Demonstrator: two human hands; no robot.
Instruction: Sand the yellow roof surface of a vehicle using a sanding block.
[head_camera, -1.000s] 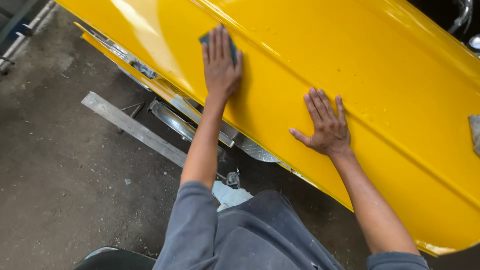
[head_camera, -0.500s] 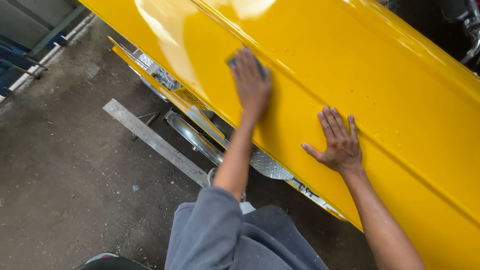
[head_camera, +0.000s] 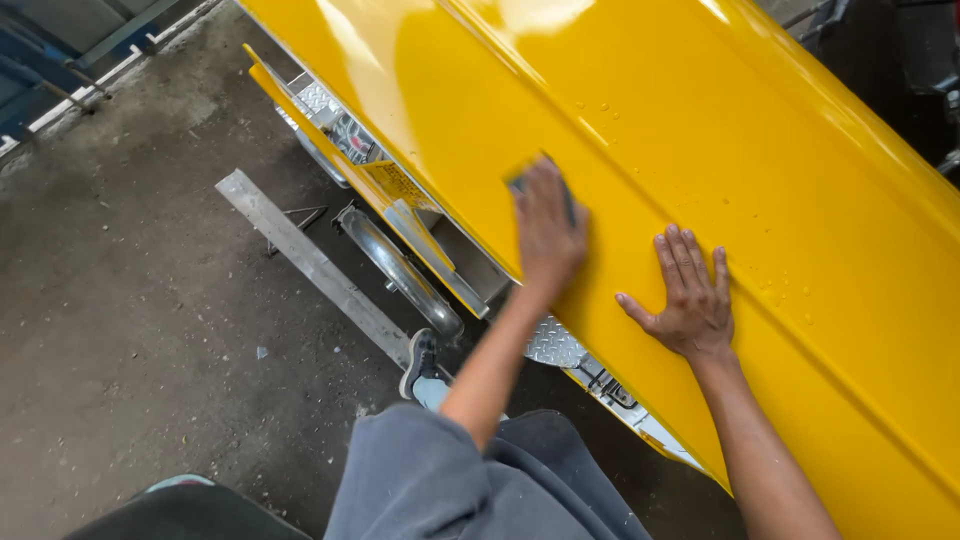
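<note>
Our left hand (head_camera: 548, 232) has slid its grip on the sanding pad (head_camera: 520, 181) further along the yellow panel (head_camera: 800, 180) — right hand (head_camera: 690, 295) stays flat, fingers spread, bracing us.

Yellow body panel (head_camera: 700, 120): glossy, smooth painted metal, beaded with water droplets. Below the panel, tread plate (head_camera: 556, 345): bright embossed metal. Concrete floor (head_camera: 130, 300) below the panel: matt, rough, gritty.
</note>
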